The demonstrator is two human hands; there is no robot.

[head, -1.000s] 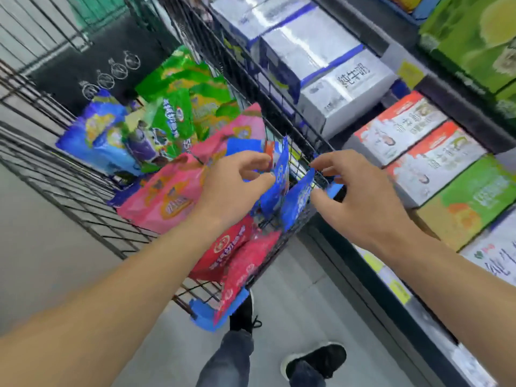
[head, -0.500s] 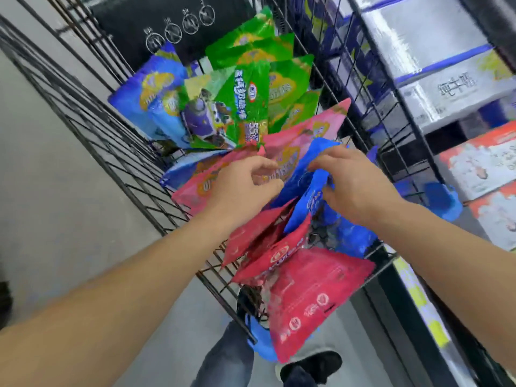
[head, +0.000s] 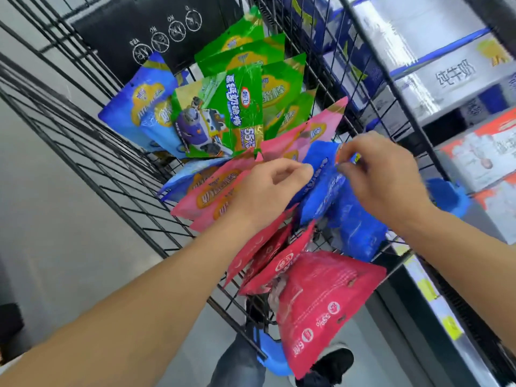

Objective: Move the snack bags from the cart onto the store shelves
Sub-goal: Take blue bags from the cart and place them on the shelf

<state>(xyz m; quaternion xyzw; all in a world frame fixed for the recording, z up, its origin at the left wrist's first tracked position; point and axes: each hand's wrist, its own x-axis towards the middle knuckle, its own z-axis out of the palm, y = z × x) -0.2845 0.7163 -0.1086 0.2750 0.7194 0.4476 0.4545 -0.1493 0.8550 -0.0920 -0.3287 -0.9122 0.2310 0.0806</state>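
Snack bags (head: 223, 118) fill the wire cart (head: 106, 152); both hands have pushed deeper, left hand (head: 268, 191) fingers curled over red packs, right hand (head: 382, 177) fingers pinching a blue bag (head: 321, 191) between them.

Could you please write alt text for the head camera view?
Both hands, left and right, pinch blue snack bags in a wire cart full of pink, red and green bags, beside store shelves of boxes.
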